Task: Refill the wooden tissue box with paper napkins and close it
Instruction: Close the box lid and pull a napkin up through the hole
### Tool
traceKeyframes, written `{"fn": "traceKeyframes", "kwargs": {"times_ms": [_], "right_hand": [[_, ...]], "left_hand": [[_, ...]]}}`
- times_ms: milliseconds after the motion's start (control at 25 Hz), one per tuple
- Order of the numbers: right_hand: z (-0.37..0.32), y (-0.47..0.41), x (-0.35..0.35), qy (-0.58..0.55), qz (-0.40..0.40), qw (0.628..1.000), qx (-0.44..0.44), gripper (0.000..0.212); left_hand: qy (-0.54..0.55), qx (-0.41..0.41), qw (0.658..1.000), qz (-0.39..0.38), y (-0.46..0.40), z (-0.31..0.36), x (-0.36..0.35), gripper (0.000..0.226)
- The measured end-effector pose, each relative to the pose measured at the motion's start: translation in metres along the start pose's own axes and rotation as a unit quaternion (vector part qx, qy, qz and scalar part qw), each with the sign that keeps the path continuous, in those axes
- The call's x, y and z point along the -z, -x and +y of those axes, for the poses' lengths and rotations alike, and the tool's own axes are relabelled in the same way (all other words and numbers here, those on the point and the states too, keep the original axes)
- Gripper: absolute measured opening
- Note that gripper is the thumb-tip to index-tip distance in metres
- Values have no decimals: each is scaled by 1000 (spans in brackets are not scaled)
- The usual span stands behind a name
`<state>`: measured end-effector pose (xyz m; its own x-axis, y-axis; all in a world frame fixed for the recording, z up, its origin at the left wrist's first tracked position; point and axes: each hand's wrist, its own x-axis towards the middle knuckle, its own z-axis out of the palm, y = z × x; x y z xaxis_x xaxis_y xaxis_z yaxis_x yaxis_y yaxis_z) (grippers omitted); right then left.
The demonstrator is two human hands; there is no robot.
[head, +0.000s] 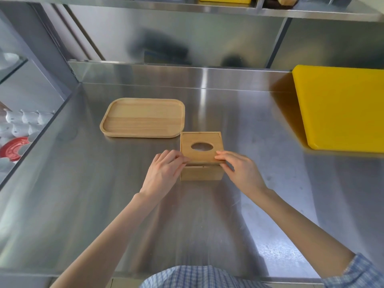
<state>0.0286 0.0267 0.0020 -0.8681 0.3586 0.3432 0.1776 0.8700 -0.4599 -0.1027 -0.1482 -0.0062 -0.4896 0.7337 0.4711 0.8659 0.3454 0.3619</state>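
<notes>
While both hands pinch its lid (200, 147), wooden tissue box (201, 173) (unlabelled) sits.

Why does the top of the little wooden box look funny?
The lid of the wooden tissue box sits a bit lifted at its near edge, with a dark gap under it. The left hand and right hand pinch that edge. Nothing is spilled or broken.

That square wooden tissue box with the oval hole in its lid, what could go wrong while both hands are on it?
The sliding lid could jam if the left hand and right hand push unevenly. The wooden tissue box might also skid on the smooth steel counter toward the empty wooden tray. No paper napkins are in view.
</notes>
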Motion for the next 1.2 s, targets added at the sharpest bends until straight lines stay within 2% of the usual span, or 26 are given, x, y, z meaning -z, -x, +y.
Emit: {"fn": "traceKeyframes", "kwargs": {"times_ms": [480, 640, 720, 760, 840, 960, 1080, 1200], "right_hand": [[5, 9, -9, 34, 4, 999, 36, 23], [3, 5, -6, 42, 13, 998, 49, 19], [2, -5, -3, 47, 12, 997, 60, 17], [1, -13, -1, 55, 8, 996, 64, 18], [-1, -33, 1, 76, -30, 995, 53, 19], [-4, -63, 1, 117, -143, 981, 53, 21], [-7, -91, -2, 183, -248, 947, 93, 22], [-13, -110, -12, 256, -327, 899, 137, 25]], "left_hand": [[-13, 3, 1000, -6, 11, -3, -10, 16], [0, 4, 1000, -17, 10, -1, -8, 14], [9, 30, 999, -16, 5, 1, -6, 17], [34, 73, 997, -16, 2, 2, -7, 21], [130, 210, 969, -22, -9, 3, -9, 35], [273, 410, 867, -83, -29, 3, -12, 58], [330, 486, 798, -132, -40, 1, -15, 67], [395, 519, 746, -132, -43, -1, -19, 68]]}}
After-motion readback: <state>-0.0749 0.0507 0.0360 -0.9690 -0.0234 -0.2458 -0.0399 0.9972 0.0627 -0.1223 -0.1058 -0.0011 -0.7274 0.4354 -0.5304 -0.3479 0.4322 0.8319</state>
